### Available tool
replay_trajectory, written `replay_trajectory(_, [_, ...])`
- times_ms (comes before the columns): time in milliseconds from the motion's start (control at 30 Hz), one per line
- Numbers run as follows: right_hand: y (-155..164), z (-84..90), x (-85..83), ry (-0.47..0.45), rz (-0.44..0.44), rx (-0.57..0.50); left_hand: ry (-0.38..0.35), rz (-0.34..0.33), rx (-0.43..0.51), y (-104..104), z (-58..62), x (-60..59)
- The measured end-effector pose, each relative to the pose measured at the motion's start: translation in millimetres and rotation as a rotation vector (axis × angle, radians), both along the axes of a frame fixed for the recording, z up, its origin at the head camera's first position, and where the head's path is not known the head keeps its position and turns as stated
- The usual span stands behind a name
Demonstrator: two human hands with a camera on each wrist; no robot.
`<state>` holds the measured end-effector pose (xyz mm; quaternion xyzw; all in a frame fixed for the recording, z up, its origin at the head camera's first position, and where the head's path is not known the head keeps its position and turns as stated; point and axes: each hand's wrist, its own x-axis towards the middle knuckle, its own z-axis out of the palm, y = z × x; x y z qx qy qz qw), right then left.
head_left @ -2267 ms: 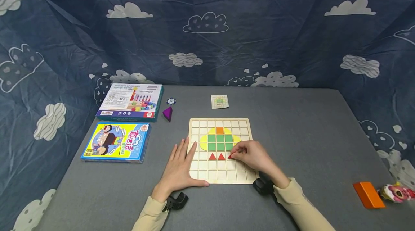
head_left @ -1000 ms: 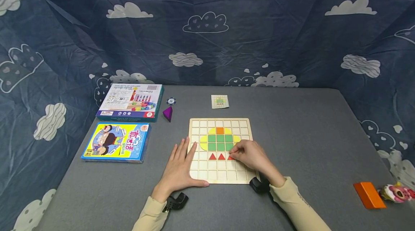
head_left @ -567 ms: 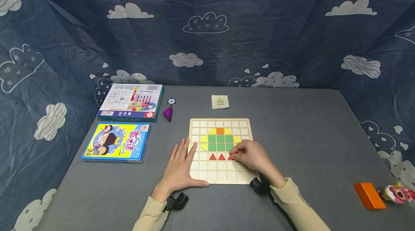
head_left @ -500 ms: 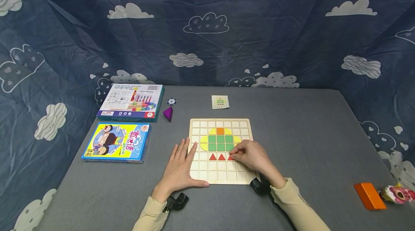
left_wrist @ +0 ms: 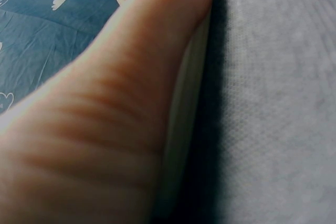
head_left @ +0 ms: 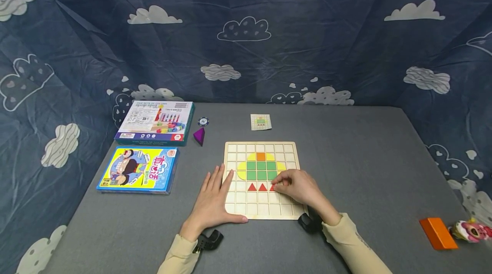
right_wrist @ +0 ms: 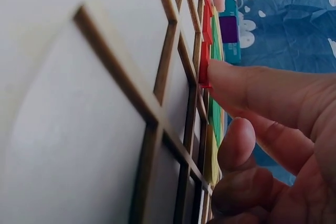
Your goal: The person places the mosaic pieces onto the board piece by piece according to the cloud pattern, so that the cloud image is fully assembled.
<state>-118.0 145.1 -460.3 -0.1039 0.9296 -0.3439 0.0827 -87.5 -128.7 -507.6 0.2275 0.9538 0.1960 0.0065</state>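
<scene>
A wooden grid board (head_left: 263,211) lies on the grey table in the head view. Set into its cells are green squares (head_left: 261,165), an orange square (head_left: 261,156) and yellow rounded pieces (head_left: 241,171), above a row of red triangles (head_left: 251,187). My right hand (head_left: 299,186) pinches the rightmost red triangle (head_left: 272,188) at its cell, with fingertips partly covering it. The right wrist view shows a fingertip against that red piece (right_wrist: 204,64). My left hand (head_left: 212,199) rests spread along the board's left edge, thumb at the near edge.
A small pattern card (head_left: 261,122) lies beyond the board. Two boxes, one white and purple (head_left: 153,120), one blue and yellow (head_left: 137,169), stand left, with a purple pyramid (head_left: 199,136) and a chip (head_left: 203,121). An orange block (head_left: 438,233) and figurine (head_left: 472,230) sit right.
My right hand has brought the third red triangle from a tilted hold down into line with the other two, then stayed nearly still there. My left hand has not moved.
</scene>
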Motion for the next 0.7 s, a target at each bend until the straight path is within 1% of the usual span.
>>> replay_trajectory(167, [3,-1.7,0.3,0.01,0.015,-0.035,0.005,-0.003,-0.004,0,-0.9,-0.7])
replay_trajectory(300, [8,-2.3,0.6,0.026,0.015,-0.056,0.012,-0.006,0.012,0,-1.6,-1.1])
replay_trajectory(533, [24,-0.3,-2.5,0.044,-0.007,-0.086,0.053,-0.013,0.044,-1,-2.5,-1.1])
replay_trajectory(600, [31,0.4,-4.9,0.059,-0.017,-0.087,0.043,-0.016,0.045,-2,-1.9,-0.5])
replay_trajectory(700, [40,2.3,-9.3,0.108,-0.035,-0.072,0.0,-0.017,0.052,-5,-0.5,-0.2])
